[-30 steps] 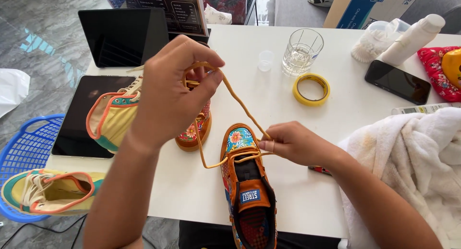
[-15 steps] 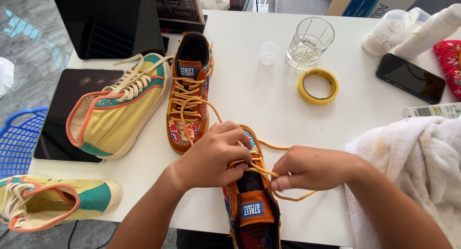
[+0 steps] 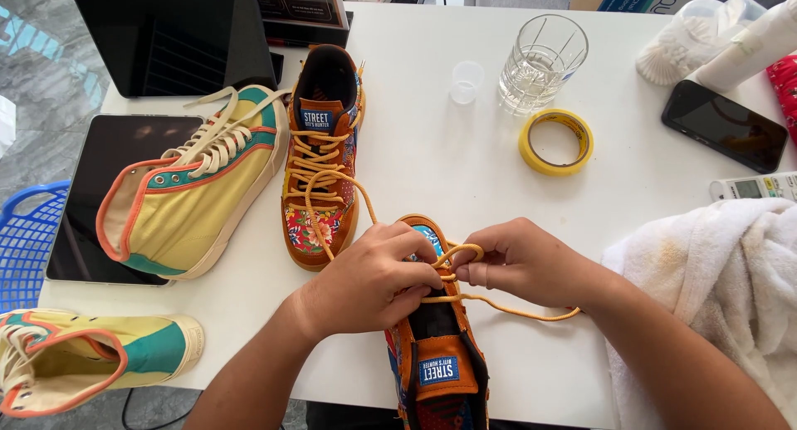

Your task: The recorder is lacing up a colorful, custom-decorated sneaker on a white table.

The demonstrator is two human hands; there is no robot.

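The orange shoe [image 3: 436, 355] lies at the near edge of the white bench [image 3: 432, 131], toe pointing away, its heel running out of the bottom of the view. Both hands are over its lacing. The left hand [image 3: 374, 285] is curled shut with its fingers [image 3: 419, 285] pinching the orange lace [image 3: 498, 307] against the upper. The right hand [image 3: 519, 264] is likewise closed, finger and thumb holding a small loop of the same lace just above the tongue. One free end trails to the right across the bench, under the right wrist.

Judged handling: the lace is thin, soft and limp, and likely to slide if the pinch slackens, so it is best held close to the eyelets. The shoe looks light, with a soft fabric upper and a stiffer sole, and is best steadied at the sides near the tongue.

Surroundings: a second orange shoe [image 3: 322, 160], laced, lies just beyond the left hand, its own lace reaching down toward those knuckles; the two laces could be confused. A yellow shoe [image 3: 187, 197] lies beside it, partly over a dark tablet [image 3: 100, 160]. Another yellow shoe [image 3: 83, 355] sits at the lower left by a blue basket [image 3: 29, 239]. A white towel [image 3: 714, 280] crowds the right forearm. A roll of yellow tape [image 3: 556, 141], a drinking glass [image 3: 541, 63], a small plastic cup [image 3: 466, 80] and a phone [image 3: 724, 124] stand well apart, farther back
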